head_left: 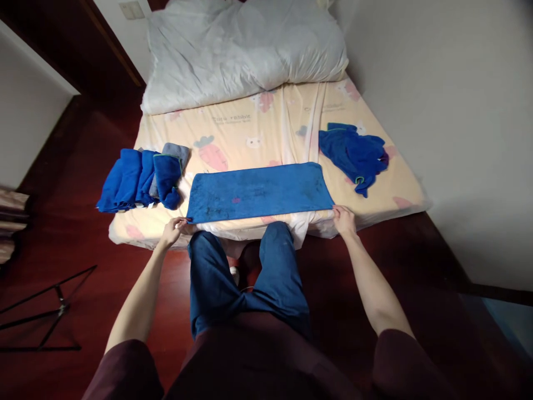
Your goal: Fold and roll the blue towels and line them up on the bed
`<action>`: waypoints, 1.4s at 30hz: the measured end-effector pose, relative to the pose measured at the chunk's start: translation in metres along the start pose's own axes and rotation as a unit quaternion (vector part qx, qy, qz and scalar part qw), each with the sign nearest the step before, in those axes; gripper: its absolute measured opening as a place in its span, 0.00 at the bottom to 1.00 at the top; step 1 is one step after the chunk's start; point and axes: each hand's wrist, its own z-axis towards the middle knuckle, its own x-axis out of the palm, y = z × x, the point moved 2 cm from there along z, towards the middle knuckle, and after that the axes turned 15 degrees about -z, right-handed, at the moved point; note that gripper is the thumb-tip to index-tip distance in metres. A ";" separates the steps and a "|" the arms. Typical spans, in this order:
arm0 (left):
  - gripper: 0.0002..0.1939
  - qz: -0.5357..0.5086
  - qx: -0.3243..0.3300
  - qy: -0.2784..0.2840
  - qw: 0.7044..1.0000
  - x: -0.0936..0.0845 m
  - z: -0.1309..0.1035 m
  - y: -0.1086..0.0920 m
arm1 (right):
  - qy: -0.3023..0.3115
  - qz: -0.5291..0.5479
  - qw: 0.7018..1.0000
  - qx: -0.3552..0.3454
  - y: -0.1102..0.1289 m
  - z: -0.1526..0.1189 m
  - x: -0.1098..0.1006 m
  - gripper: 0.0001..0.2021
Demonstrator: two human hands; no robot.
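A long blue towel (258, 191) with dark stains lies flat along the near edge of the bed. My left hand (172, 230) pinches its near left corner, and my right hand (345, 219) pinches the near right corner. The near edge runs straight between both hands. To the left sits a row of folded blue towels (129, 178), with a grey cloth (175, 153) among them. On the right, a crumpled heap of blue towels (353, 153) with green edging rests on the sheet.
The bed (233, 130) has a yellow sheet printed with carrots and rabbits. A bulky white quilt (245, 50) lies across its far end. A wall (449, 111) borders the right side. A black metal stand (60, 305) is on the dark red floor at left.
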 end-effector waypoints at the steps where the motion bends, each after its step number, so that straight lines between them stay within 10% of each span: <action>1: 0.23 0.031 0.024 0.035 0.999 0.001 -0.002 0.000 | 0.001 0.000 1.000 0.004 -0.003 -0.002 0.001 0.18; 5: 0.21 0.103 0.076 0.109 0.986 0.002 0.000 -0.005 | 0.009 -0.006 1.000 -0.007 -0.005 -0.010 -0.001 0.14; 9: 0.24 0.102 0.063 0.058 0.991 -0.002 0.026 -0.017 | -0.054 -0.046 0.997 -0.004 0.015 -0.010 -0.003 0.16; 17: 0.25 0.163 0.085 -0.003 0.983 0.009 0.143 -0.044 | -0.051 -0.049 0.996 0.057 0.103 -0.023 0.067 0.31; 26: 0.19 0.179 0.036 0.060 0.981 0.014 0.259 -0.026 | -0.079 -0.057 0.993 0.061 0.097 -0.027 0.083 0.32; 31: 0.18 0.207 -0.050 0.135 0.968 0.004 0.262 -0.044 | -0.095 -0.104 0.988 0.056 0.094 -0.025 0.092 0.32; 37: 0.25 0.333 -0.030 0.076 0.939 0.003 0.246 -0.072 | -0.082 -0.134 0.987 0.037 0.091 -0.021 0.078 0.29; 42: 0.30 0.338 -0.002 0.029 0.941 -0.004 0.254 -0.056 | -0.098 -0.048 0.993 0.045 0.065 0.067 0.053 0.22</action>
